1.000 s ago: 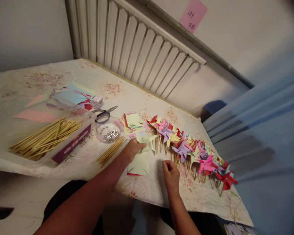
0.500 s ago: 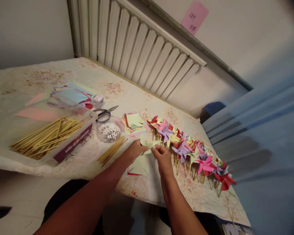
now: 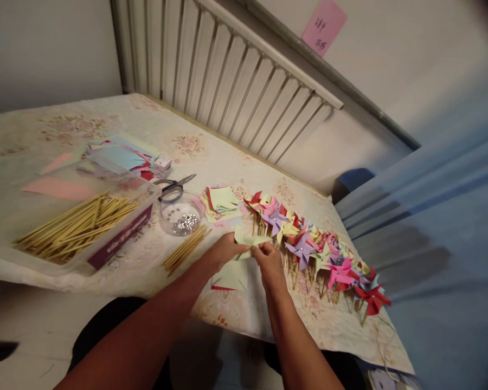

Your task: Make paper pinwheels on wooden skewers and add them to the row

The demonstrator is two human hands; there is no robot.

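Head camera looks down on a table under a pale floral cloth [image 3: 36,135]. Farthest left, a clear plastic box with a maroon label [image 3: 120,236] holds a heap of thin bamboo sticks [image 3: 73,226], with loose sheets of pink and blue paper [image 3: 114,157] lying behind it. Next come black-handled scissors [image 3: 171,188] and, just in front of them, a round clear dish of small silver pins [image 3: 181,220]. A small bundle of loose bamboo sticks [image 3: 186,249] lies beside the dish, near the left hand [image 3: 224,250].

That left hand pinches one side of a pale green paper pinwheel [image 3: 250,241], thumb and fingers pressed together on the folded paper. The right hand [image 3: 270,264] meets it from the other side, its fingertips closed on the same pinwheel, so the piece sits between both hands just above the table's near edge. Under the hands lies a flat pale green paper square [image 3: 231,276] on top of a red sheet. Behind them is a small stack of cut coloured squares [image 3: 222,200]. To the right, a long row of finished paper pinwheels on sticks [image 3: 321,249], red, pink, purple, yellow and green, runs along the cloth toward the table's right corner.
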